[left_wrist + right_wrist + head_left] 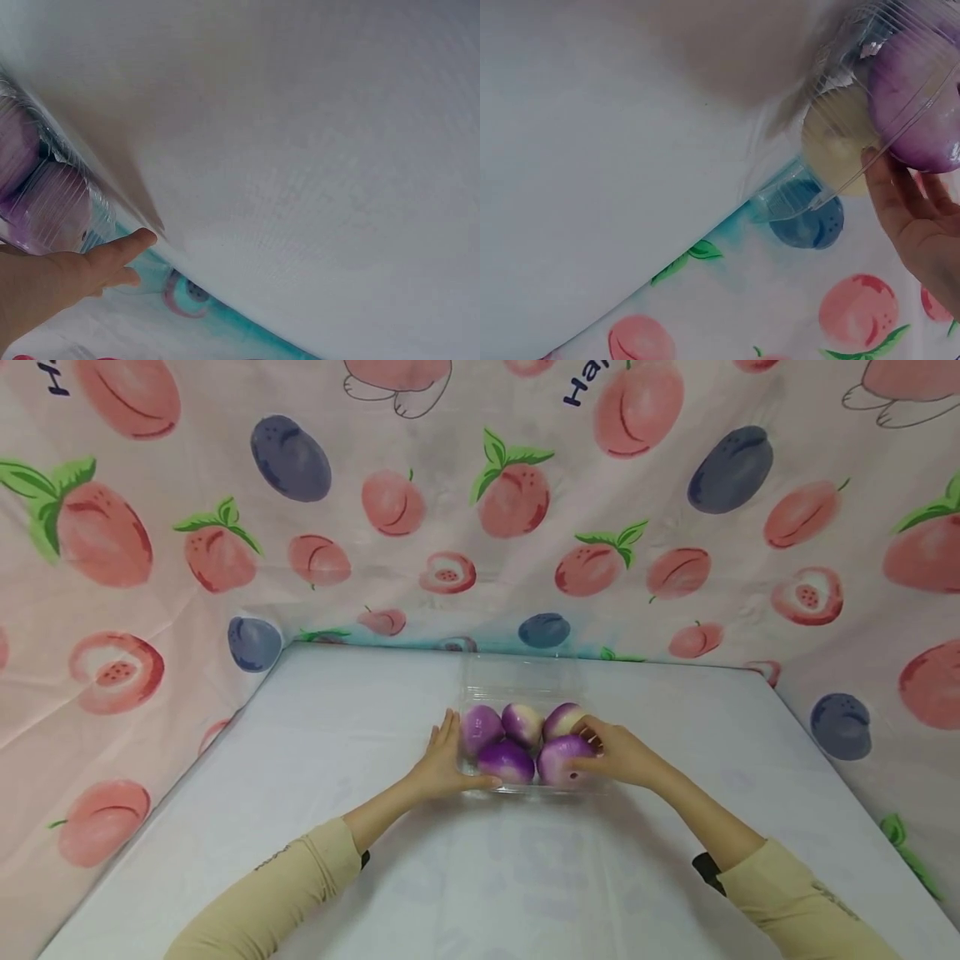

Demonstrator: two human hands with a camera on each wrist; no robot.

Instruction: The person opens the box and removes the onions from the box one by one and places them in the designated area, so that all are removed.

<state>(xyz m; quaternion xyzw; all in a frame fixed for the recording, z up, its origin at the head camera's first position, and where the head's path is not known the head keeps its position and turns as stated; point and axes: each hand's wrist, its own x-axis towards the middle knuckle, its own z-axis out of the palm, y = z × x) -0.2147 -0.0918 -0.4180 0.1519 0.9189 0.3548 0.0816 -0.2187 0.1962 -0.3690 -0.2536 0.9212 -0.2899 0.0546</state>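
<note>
The right hand (618, 755) pinches a glossy, round, purple-and-white bulb-shaped vegetable (557, 763), with its thumb on the near side and its fingers curled over the far right side. This vegetable sits at the near right of a clear, ribbed plastic container (517, 790), directly left of the right hand's grip and touching it, so the right hand is the closer of the two. It is nearly round, with no clear long axis; a small dark spot shows on its near face.

The container lies with its longer side running left to right, and its clear plastic lid (519, 673) stands open on the far side. The left hand (441, 770) braces it, fingers straight along the left wall and thumb spread along the near edge; that grip encloses nothing. Four similar purple-and-white vegetables (507, 763) share the container: one near left, three along the far side. All rests on a white table (337, 718).

The peach-print cloth (480, 577) behind carries cut-off dark lettering, "Ha" at far left and "Hap" right of centre. Small marks on the beige sleeves (277, 893) are too small to read. No brand is legible on the container.
</note>
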